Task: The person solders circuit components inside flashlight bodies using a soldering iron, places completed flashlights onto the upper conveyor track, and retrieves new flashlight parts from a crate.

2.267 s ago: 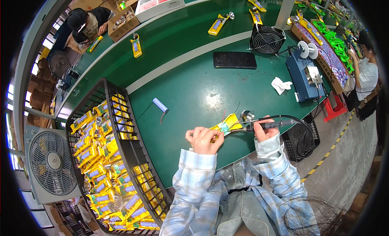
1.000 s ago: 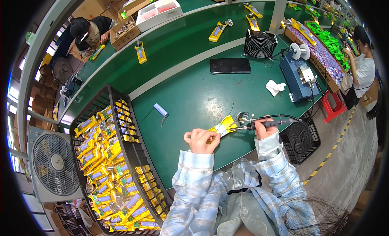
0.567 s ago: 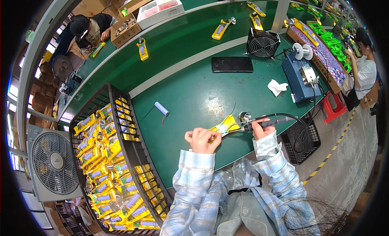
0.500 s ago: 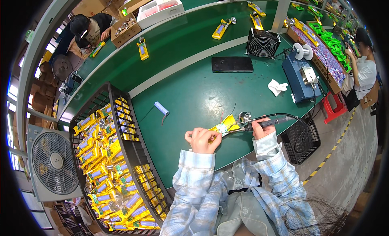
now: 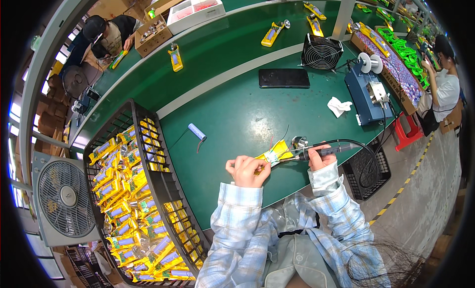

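My left hand (image 5: 248, 171) is closed on the near end of a yellow plastic flashlight housing (image 5: 281, 151), pressing it to the green bench. Thin wires stick up from the housing, and a shiny reflector (image 5: 299, 142) sits at its far end. In my right hand (image 5: 320, 158) is a soldering iron (image 5: 337, 149), held like a pen, with a thin black tube curving over it. Its metal tip reaches the middle of the housing; the exact contact point is too small to make out. A lilac battery cell (image 5: 197, 132) with wires lies apart, to the left.
On the left, a black crate (image 5: 161, 189) holds many yellow housings with cells. A phone (image 5: 283, 78), small black fan (image 5: 321, 52), white tissue (image 5: 339, 107) and blue solder feeder (image 5: 363, 95) stand on the bench (image 5: 222, 115). Beyond runs a green conveyor (image 5: 213, 55); two people work farther off.
The yellow housings on the conveyor have shifted slightly to the right. My hands, the soldering iron and the held housing stay practically in place.
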Available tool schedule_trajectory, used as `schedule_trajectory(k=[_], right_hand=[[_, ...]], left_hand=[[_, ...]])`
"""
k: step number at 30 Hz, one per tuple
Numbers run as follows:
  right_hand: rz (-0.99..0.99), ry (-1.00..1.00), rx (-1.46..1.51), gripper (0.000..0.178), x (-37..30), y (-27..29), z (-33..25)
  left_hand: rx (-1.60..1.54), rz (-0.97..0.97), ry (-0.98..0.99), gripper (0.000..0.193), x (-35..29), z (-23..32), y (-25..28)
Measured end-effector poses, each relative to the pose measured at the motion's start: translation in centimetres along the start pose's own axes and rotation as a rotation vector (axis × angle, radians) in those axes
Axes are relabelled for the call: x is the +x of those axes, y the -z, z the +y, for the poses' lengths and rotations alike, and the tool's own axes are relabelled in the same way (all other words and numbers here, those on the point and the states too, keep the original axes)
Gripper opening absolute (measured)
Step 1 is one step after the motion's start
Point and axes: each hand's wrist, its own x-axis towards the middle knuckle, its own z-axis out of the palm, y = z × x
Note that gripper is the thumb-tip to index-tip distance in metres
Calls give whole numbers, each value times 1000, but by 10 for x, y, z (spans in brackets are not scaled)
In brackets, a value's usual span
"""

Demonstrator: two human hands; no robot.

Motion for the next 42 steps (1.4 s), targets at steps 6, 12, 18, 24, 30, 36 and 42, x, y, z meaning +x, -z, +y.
schedule_trajectory(k=[6, 12, 18, 24, 30, 36, 42], right_hand=[[-47, 220, -107, 8, -7, -5, -5], [-61, 151, -52, 6, -10, -10, -8], [-64, 103, -122, 8, -9, -11, -12], [-108, 111, -188, 9, -9, -11, -20], [39, 326, -51, 6, -5, -4, -21], [67, 135, 226, 4, 6, 13, -18], [212, 35, 401, 2, 34, 27, 7]], left_hand=[[0, 1, -2, 12, 1, 1, 0], [-1, -10, 5, 12, 1, 2, 1], [1, -8, 6, 12, 0, 2, 1], [6, 8, -6, 13, 0, 2, 0], [20, 22, -6, 13, 0, 0, -2], [9, 13, -5, 13, -2, -1, -3], [-23, -31, -7, 23, 3, 1, 8]])
